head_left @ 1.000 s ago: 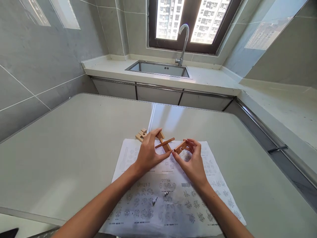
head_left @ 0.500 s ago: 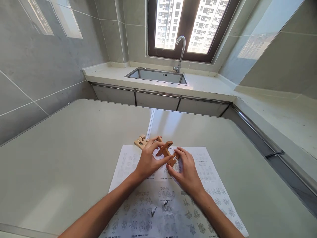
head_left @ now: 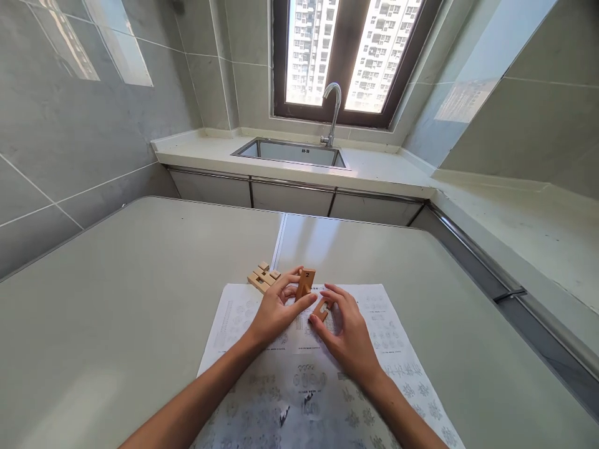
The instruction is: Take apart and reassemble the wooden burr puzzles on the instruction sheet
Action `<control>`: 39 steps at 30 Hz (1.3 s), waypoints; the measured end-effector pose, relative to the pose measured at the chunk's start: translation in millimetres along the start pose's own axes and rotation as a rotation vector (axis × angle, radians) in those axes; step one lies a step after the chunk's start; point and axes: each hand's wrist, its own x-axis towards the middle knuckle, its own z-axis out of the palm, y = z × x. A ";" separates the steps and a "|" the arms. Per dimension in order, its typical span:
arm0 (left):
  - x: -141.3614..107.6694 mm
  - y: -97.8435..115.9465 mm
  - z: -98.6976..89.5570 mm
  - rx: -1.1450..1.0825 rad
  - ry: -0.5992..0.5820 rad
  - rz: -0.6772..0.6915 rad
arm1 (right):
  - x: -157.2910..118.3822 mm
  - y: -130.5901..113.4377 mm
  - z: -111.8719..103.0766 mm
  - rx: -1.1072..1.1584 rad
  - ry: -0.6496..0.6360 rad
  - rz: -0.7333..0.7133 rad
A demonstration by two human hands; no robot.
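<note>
My left hand (head_left: 276,307) is closed on a brown wooden puzzle piece (head_left: 306,282) that stands up from the fingers and bears a dark "2" near its top. Part of that piece is hidden behind the fingers and thumb. Between the thumb and fingers of my right hand (head_left: 346,321) sits a notched wooden puzzle piece (head_left: 321,309), a small gap away from the other one. Just beyond my left fingers, several pale wooden pieces (head_left: 262,277) lie together on the table. Both hands are above a printed sheet (head_left: 299,368) with rows of small diagrams.
The sheet lies on a pale table (head_left: 140,299) with a seam (head_left: 279,240) running away from me. Past its far edge is a counter (head_left: 374,167) with a sink (head_left: 290,153) and a faucet (head_left: 333,112) under a window. Tiled wall stands at left.
My left hand has turned its wooden piece so the face marked "2" shows. The pieces in my two hands, close together before, are now apart. The view has tilted slightly.
</note>
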 end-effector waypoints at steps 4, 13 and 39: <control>-2.0 8.4 1.3 -0.129 -0.083 -0.119 | 2.2 -11.0 -3.0 0.161 -0.011 0.034; -3.0 5.5 0.0 -0.269 -0.231 -0.142 | -0.8 -19.6 1.2 0.444 -0.108 0.238; -4.9 7.4 0.0 -0.179 -0.197 -0.169 | -1.9 -23.1 -6.3 0.445 -0.060 0.242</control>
